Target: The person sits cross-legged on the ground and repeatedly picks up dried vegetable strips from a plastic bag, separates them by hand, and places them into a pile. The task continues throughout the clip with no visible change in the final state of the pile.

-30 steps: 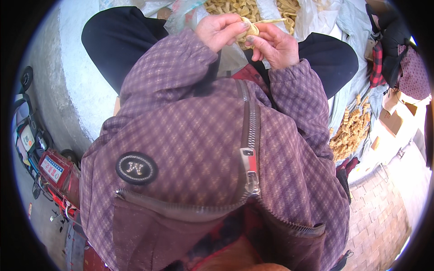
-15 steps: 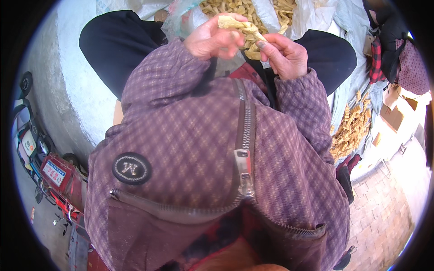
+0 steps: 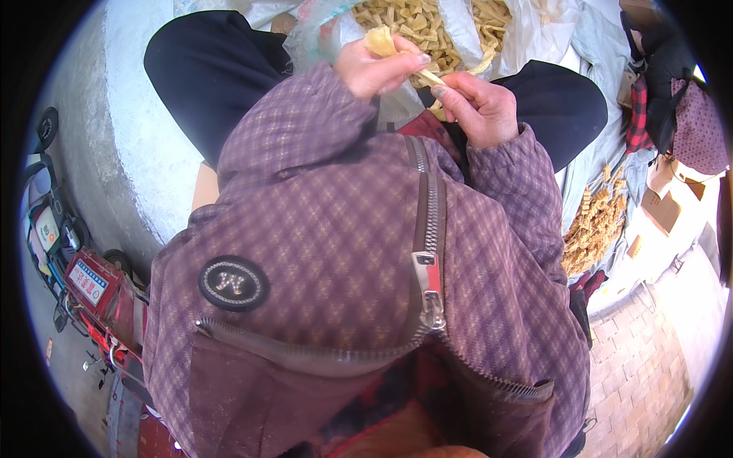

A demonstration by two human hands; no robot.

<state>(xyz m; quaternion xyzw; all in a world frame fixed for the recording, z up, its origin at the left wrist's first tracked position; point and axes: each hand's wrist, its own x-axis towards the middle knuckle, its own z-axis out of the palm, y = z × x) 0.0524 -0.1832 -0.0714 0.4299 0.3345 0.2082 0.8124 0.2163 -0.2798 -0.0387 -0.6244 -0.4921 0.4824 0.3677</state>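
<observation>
A pale yellow, pliable strip [image 3: 379, 41] stretches between my two hands, in front of my lap. My left hand [image 3: 378, 69] pinches it near the middle, with a wider, folded end sticking up above the fingers. Thumb and fingers of my right hand [image 3: 481, 107] close on the lower part of the strip, and a short tail hangs beneath them. Just beyond the hands lies a heap of similar yellow pieces [image 3: 408, 23] in clear plastic. A second portion of yellow pieces [image 3: 489, 23] sits to its right.
My crossed legs in dark trousers flank the hands. At right, a pile of golden, crinkled pieces [image 3: 594, 225] lies on a grey-blue sheet, near an open cardboard box [image 3: 661, 210]. Another person's patterned clothing [image 3: 699, 130] shows at far right. A red vehicle [image 3: 95, 286] stands at left.
My left hand has gone from loosely spread fingers to a pinch on the strip. The strip's twisted loop now looks drawn out straighter between the hands.
</observation>
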